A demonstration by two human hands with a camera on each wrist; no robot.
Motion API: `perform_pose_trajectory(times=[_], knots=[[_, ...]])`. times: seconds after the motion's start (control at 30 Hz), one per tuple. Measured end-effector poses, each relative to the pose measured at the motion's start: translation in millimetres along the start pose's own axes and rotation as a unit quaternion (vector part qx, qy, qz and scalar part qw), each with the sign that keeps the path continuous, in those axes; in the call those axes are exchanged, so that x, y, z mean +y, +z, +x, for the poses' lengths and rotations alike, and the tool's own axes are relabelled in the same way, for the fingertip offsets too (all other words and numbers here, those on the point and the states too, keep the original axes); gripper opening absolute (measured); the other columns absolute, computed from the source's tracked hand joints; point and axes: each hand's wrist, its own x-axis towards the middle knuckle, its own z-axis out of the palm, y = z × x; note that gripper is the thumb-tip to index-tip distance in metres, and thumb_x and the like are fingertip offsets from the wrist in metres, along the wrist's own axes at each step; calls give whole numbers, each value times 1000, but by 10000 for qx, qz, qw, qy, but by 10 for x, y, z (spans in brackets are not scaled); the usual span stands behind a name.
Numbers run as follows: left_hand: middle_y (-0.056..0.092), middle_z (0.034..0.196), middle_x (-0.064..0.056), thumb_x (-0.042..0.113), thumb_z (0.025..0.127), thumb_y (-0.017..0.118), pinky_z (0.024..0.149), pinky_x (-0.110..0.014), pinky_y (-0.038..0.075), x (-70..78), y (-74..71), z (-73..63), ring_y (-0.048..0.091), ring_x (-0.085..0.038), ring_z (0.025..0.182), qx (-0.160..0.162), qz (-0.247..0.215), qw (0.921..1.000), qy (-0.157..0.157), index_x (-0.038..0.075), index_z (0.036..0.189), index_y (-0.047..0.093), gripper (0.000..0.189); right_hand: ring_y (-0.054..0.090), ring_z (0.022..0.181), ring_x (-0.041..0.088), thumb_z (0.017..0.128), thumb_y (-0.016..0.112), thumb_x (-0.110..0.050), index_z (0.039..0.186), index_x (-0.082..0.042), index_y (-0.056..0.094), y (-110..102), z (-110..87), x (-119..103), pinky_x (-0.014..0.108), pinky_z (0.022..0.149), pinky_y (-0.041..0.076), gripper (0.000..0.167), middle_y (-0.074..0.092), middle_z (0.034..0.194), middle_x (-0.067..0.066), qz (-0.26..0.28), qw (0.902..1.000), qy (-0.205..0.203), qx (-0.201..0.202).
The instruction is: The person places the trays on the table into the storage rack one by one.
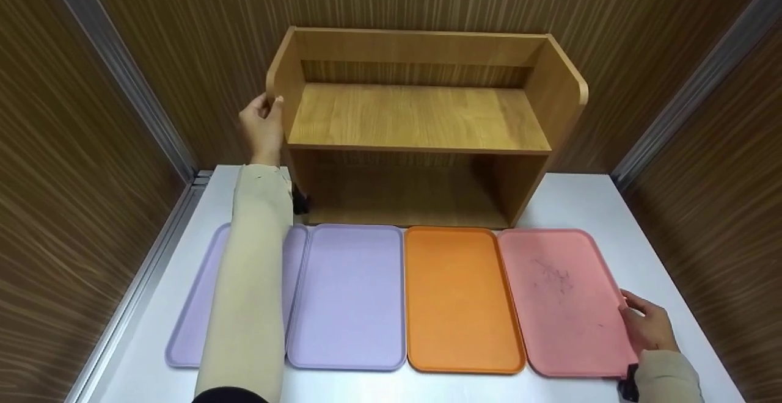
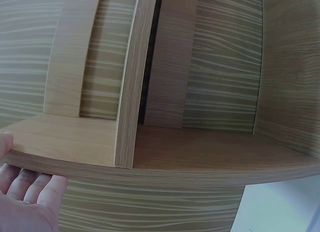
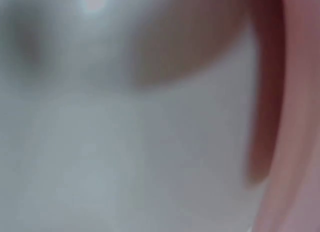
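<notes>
Head view — left hand [image 1: 264,127] on a two-tier wooden shelf [image 1: 421,116], right hand [image 1: 652,326] at a pink tray [image 1: 571,314].
The left thumb and fingers grip the shelf's left side panel [image 1: 288,82] from both faces; the right hand pinches the pink tray's right edge — blurred up close. The shelf stands on the white surface [image 1: 342,387], behind two lilac trays [image 1: 348,299], an orange tray [image 1: 461,299] and the pink one.

There are two lilac trays [image 1: 346,297], an orange tray [image 1: 465,300], a pink tray [image 1: 571,323] (dark-streaked) and a tan, wood-grained shelf [image 1: 421,116].
</notes>
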Motion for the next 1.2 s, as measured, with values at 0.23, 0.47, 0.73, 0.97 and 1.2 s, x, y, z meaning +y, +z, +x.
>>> perform_pose_trajectory(times=[0.23, 0.47, 0.73, 0.97, 1.2], knots=[[63, 117, -22, 3, 91, 58, 87, -24, 46, -18, 6, 12, 60, -20, 102, 42, -52, 10000, 21, -9, 117, 60, 29, 54, 87, 0, 95, 54, -37, 142, 7, 30, -77, 68, 145, 22, 70, 48, 69, 46, 131, 34, -625, 9969, -482, 9], [63, 117, -22, 4, 91, 58, 86, -23, 46, -22, -2, 6, 60, -20, 102, 45, -18, 10000, 13, -10, 117, 60, 30, 57, 85, -4, 89, 62, -43, 145, 0, 27, -130, 32, 168, 24, 74, 51, 79, 52, 132, 21, 143, 9995, -84, -259], [62, 118, -21, 5, 92, 58, 88, -23, 46, -4, -19, -7, 59, -20, 104, -37, 57, 10000, 62, -8, 119, 60, 31, 57, 86, -10, 90, 63, -35, 146, -8, 28, -146, -4, 152, 21, 75, 50, 71, 58, 99, -30, 1179, 9921, -89, -416], [63, 116, -21, 5, 91, 59, 86, -22, 46, -28, -6, 3, 60, -19, 102, -26, 121, 9999, 85, -8, 118, 61, 30, 62, 88, -4, 93, 61, -25, 139, -36, 42, -204, -48, 130, 24, 76, 52, 51, 60, 97, -29, 2165, 9733, 3, -761], [62, 119, -20, 5, 91, 59, 89, -25, 46, -4, 3, -1, 60, -19, 105, -7, -33, 10000, -45, -7, 118, 61, 30, 63, 89, -2, 94, 58, -23, 138, -38, 43, -276, -89, 52, 23, 74, 52, 49, 62, 98, -28, 2367, 9675, -50, -890]])
